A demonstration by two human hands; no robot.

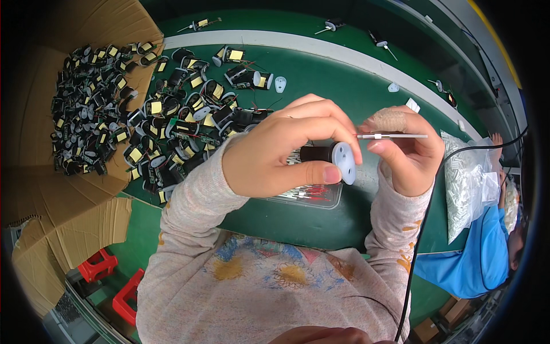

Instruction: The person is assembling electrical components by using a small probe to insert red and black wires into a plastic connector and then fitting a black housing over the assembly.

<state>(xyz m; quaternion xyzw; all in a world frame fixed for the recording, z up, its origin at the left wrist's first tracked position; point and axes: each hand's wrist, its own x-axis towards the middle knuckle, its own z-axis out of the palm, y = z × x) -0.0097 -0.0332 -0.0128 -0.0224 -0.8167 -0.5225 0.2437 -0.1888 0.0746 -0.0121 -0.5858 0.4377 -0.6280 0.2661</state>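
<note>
My left hand (278, 149) is closed around a short black cylinder with a pale oval end cap (344, 163) that has several holes. The cap points to the right. Just right of it, my right hand (409, 152) pinches a thin metal probe (401, 136) with a white collar, lying level between thumb and fingers. A bit of red shows at the probe's left end, close to my left fingertips. A tan bandage (387, 121) wraps one right finger. Beneath my left hand is a clear plastic tray (337, 202) of red and white thin parts, partly covered.
Black units with yellow pads (189, 117) are heaped at left, spilling from a cardboard box (34, 143). At right lie a clear bag of white pieces (460, 186) and a black cable (481, 147). A person's blue sleeve (470, 255) is beyond. Red stools (127, 298) stand lower left.
</note>
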